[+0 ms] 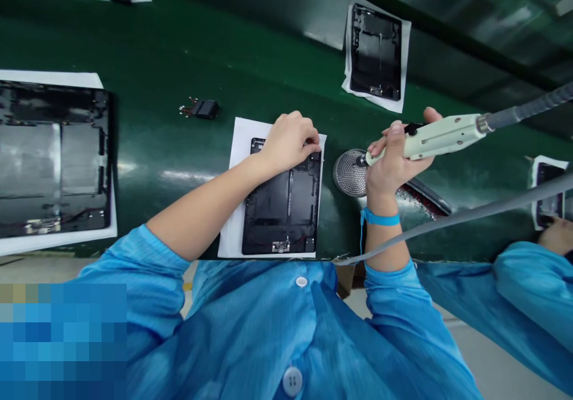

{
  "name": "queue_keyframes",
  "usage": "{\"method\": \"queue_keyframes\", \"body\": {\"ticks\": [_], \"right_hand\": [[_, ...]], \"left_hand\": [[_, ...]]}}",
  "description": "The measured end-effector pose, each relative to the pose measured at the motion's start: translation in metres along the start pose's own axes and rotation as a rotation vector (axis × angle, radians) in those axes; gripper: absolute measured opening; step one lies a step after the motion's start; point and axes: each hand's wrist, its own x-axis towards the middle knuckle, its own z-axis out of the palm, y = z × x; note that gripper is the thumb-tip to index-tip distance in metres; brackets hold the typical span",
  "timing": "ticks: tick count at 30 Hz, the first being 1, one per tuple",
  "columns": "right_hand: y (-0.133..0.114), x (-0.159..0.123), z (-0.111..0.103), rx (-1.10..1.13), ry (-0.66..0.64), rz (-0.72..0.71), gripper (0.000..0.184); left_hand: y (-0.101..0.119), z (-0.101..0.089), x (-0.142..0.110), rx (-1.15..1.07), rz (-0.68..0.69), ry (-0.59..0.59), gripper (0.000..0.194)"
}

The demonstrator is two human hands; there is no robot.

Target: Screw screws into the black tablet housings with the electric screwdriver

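My left hand [292,140] reaches over the top of an open black tablet [281,209], its fingers curled together at the upper right corner. Whatever is between those fingertips, if anything, is hidden. The tablet lies on a white sheet [233,221] at the table's near edge. In my right hand [390,161] is a pale electric screwdriver [441,138], held nearly level with its bit pointing left. The bit is over a round, dimpled metal screw tray [348,176] to the right of the tablet; whether it touches the tray I cannot tell.
Other open tablets lie on paper at the left [80,155] and upper right [376,51]. A small black connector block [206,108] sits on the green table [174,149]. A grey cable [452,218] crosses my right forearm. At far right is a co-worker's sleeve [532,280].
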Motion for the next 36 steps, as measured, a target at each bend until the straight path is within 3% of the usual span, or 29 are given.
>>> {"method": "queue_keyframes", "body": {"ticks": [7, 12, 16, 22, 29, 36], "right_hand": [[0.001, 0.002, -0.002, 0.022, -0.041, -0.026, 0.051], [-0.034, 0.014, 0.001, 0.037, -0.069, -0.063, 0.054], [-0.056, 0.011, 0.026, 0.077, -0.108, -0.013, 0.056], [-0.038, -0.012, 0.063, 0.097, -0.180, 0.111, 0.063], [-0.036, -0.016, 0.061, 0.114, -0.181, 0.047, 0.056], [-0.030, -0.019, 0.064, 0.140, -0.193, 0.057, 0.064]], "left_hand": [[0.005, 0.000, 0.001, 0.004, 0.007, 0.014, 0.011], [0.009, -0.001, 0.004, 0.034, 0.014, 0.010, 0.010], [0.011, -0.002, 0.007, 0.048, -0.004, -0.015, 0.008], [0.014, -0.004, 0.006, 0.075, 0.027, -0.015, 0.007], [0.019, -0.004, 0.008, 0.082, 0.020, -0.014, 0.009], [0.019, -0.002, 0.008, 0.091, 0.029, -0.007, 0.010]]}}
